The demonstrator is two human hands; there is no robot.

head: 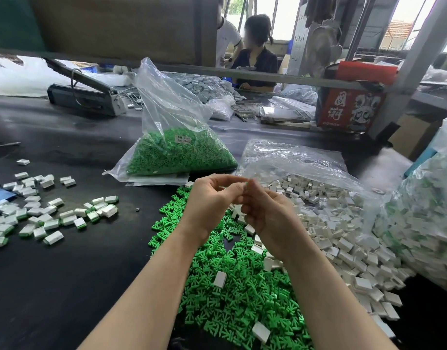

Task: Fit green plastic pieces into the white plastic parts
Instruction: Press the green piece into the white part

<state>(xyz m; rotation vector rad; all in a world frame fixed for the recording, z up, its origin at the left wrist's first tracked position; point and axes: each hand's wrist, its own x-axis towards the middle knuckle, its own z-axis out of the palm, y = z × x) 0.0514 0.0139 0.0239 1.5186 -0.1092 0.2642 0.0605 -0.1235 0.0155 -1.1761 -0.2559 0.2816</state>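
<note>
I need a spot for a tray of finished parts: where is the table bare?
Bare black table lies between the assembled pieces on the left and the loose green pieces, and behind them before the bag of green pieces. The right is crowded with white parts.

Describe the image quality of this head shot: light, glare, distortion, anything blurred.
Head view: daylight from the rear windows blows out to white; glare streaks the clear bag of white parts; wide-angle distortion bows the shelf rail and stretches both forearms; the pile of green pieces is sharp; the seated person's face is blurred.
</note>
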